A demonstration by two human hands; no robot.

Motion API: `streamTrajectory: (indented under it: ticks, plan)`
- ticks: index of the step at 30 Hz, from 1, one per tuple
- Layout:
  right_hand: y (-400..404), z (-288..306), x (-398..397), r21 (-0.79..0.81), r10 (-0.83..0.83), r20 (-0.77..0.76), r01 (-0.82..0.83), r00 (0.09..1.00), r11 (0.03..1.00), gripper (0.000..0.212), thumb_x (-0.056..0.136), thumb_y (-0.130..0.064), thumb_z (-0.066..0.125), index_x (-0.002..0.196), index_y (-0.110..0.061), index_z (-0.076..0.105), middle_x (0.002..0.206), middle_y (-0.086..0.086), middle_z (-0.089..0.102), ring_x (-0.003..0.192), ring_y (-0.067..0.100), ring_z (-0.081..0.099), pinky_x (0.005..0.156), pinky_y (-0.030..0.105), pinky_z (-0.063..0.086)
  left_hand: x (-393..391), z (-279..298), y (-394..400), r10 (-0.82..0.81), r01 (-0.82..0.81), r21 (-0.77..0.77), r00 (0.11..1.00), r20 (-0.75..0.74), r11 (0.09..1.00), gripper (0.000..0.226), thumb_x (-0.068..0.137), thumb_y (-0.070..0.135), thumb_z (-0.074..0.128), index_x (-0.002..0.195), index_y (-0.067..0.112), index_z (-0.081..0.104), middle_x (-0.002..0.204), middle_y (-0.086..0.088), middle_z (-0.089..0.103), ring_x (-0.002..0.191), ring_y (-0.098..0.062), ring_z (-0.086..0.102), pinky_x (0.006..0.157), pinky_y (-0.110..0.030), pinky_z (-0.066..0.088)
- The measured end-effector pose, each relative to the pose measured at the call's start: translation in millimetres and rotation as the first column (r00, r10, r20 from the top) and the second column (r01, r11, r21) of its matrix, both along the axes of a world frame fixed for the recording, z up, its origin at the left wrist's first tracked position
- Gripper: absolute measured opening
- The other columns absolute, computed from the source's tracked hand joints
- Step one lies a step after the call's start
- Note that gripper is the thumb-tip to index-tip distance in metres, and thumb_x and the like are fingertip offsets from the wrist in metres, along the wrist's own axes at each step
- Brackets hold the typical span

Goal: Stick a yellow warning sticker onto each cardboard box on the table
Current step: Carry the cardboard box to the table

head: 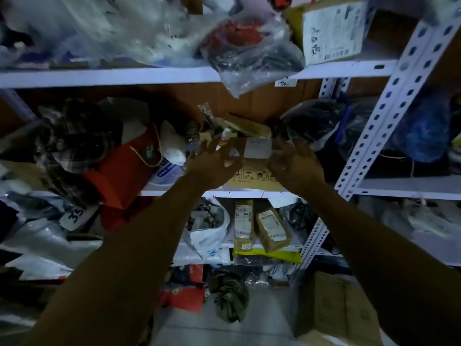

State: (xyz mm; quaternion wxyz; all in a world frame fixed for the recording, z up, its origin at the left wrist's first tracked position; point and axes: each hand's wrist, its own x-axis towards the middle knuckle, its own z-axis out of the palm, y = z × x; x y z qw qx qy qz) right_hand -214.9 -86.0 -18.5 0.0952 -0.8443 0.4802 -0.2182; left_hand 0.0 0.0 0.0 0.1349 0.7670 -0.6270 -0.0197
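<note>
Both the left hand (212, 166) and the right hand (294, 163), fingers spread, seem to clasp the small cardboard box (252, 151) from each side, probably to lift it from the shelf (411, 188).

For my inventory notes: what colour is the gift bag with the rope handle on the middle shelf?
Red; the gift bag shows best in the head view, left of both hands.

Parcel storeroom or stockroom. White slotted-angle steel shelving (389, 101) fills view, crammed: labelled carton (331, 33) at 1 o'clock, bagged goods (252, 51) at 12, labelled parcels (259, 228) at centre, cardboard box (341, 310) on floor at 5.
</note>
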Motion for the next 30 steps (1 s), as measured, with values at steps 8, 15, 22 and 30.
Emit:
streamTrajectory:
  ticks: [8,15,22,30]
  plan:
    - [-45.8,-28.2,21.9,0.263,-0.063,0.530,-0.093,0.845,0.960,0.065,0.089,-0.045,0.062,0.146,-0.018,0.044,0.153,0.013,0.035,0.139,0.031,0.039,0.111,0.049,0.039,-0.3,-28.7,-58.9,0.009,-0.154,-0.183,0.787,-0.617,0.971,0.076,0.085,0.060,0.051,0.148,0.017,0.044,0.138,-0.015,0.056,0.120,-0.032,0.058,0.098,-0.040,0.049]
    - [-54.5,-53.5,30.7,0.420,-0.147,0.750,-0.293,0.644,0.859,0.054,0.091,-0.016,0.060,0.142,-0.009,0.046,0.147,0.017,0.043,0.134,0.034,0.045,0.108,0.054,0.042,7.5,-77.3,-89.7,-0.071,-0.243,-0.184,0.410,-0.909,0.952,0.063,0.090,0.011,0.070,0.147,0.015,0.045,0.137,-0.011,0.057,0.124,-0.024,0.056,0.103,-0.042,0.049]
    - [-48.3,-63.7,41.6,0.371,-0.194,0.840,-0.276,0.507,0.887,0.051,0.082,-0.013,0.053,0.133,-0.006,0.050,0.145,0.017,0.045,0.135,0.034,0.043,0.110,0.056,0.037,-0.5,-95.8,-89.3,-0.200,-0.348,-0.255,0.186,-0.962,0.902,0.055,0.088,0.007,0.068,0.139,0.020,0.052,0.129,0.009,0.064,0.116,-0.009,0.063,0.087,-0.028,0.055]
    - [-41.0,-54.2,40.8,0.382,-0.219,0.859,-0.295,0.462,0.876,0.048,0.082,-0.015,0.053,0.130,-0.009,0.053,0.133,0.005,0.055,0.115,0.014,0.060,0.087,0.034,0.052,-8.6,-73.1,-82.4,-0.196,-0.374,-0.210,0.076,-0.978,0.903,0.049,0.092,-0.003,0.061,0.138,0.014,0.055,0.138,-0.014,0.059,0.115,-0.026,0.063,0.084,-0.034,0.058]
